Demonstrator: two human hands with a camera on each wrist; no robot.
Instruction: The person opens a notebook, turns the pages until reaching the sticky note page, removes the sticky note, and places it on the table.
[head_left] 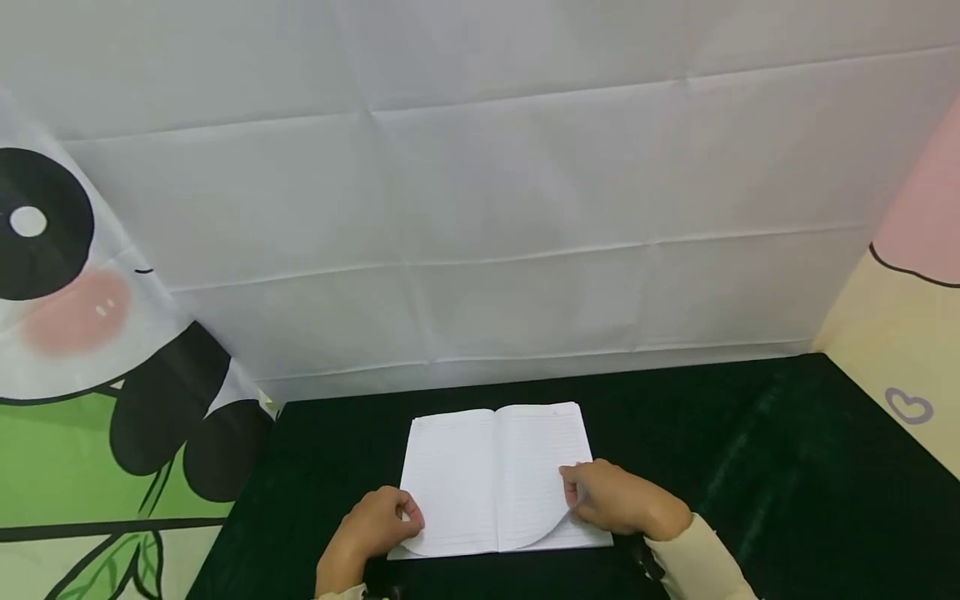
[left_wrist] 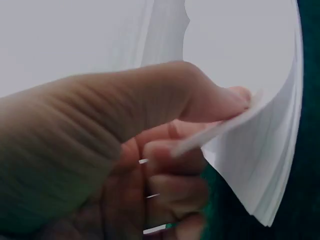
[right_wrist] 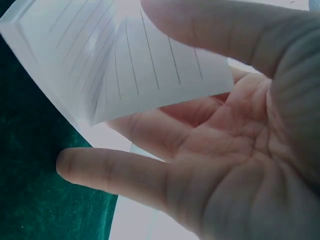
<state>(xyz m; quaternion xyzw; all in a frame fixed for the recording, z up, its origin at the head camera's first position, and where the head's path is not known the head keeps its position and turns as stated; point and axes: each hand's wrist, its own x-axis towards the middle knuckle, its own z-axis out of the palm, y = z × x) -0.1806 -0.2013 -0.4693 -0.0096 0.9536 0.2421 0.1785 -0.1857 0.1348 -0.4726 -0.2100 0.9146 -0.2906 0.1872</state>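
- Pinching the near left corner of the open notebook (head_left: 495, 479), the left hand (head_left: 375, 527) has thumb and fingers closed on a few lifted leaves.
- The right hand (head_left: 618, 500) grasps the right page's lower corner, curling it upward.
- The thin, limp sheets would likely crease or tear; best held at their edges.
- The notebook lies flat on the dark green desk (head_left: 750, 467).
- A white backdrop (head_left: 487, 208) stands behind.

Open lined notebook (head_left: 495, 479), flat, lower corners curled
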